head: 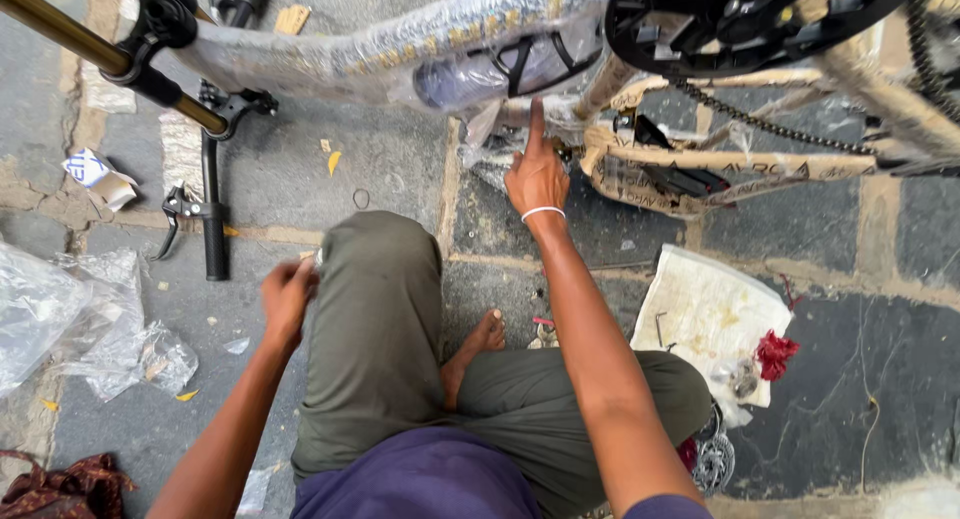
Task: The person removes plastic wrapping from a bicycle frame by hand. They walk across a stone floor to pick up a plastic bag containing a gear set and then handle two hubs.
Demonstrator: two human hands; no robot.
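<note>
Two hands busy: right hand (pixel 537 176) at wrapped bike frame (pixel 400 49), forefinger up, pinching nothing; left hand (pixel 286 297) curled by knee, grip unclear.

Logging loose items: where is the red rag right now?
In the head view, the red rag lies low on the right, at the white sheet's right edge, beside the person's right knee.

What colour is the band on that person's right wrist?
White, a thin wristband just below the right hand; the head view shows it.

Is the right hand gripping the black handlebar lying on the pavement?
No, the right hand is raised at the wrapped bicycle frame, forefinger up, while the handlebar lies apart at left.
</note>
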